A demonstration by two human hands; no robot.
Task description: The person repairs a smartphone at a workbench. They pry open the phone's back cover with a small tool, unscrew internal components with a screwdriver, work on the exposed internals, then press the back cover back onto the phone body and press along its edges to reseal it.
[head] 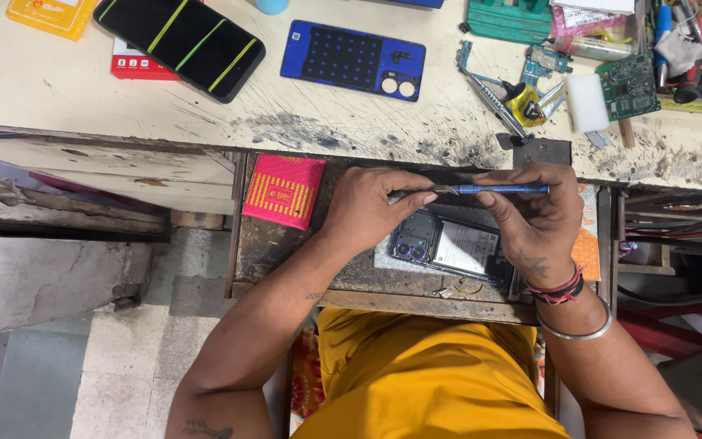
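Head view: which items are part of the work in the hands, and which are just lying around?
In use:
- left hand and right hand, both on the blue-handled tool
- opened phone beneath them

Lying about:
- blue phone back cover
- black phone with yellow stripes
- pink box
- green circuit board

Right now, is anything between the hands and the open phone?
Only the blue tool. Both the left hand and right hand hold it just above the open phone. Nothing else visible blocks it.
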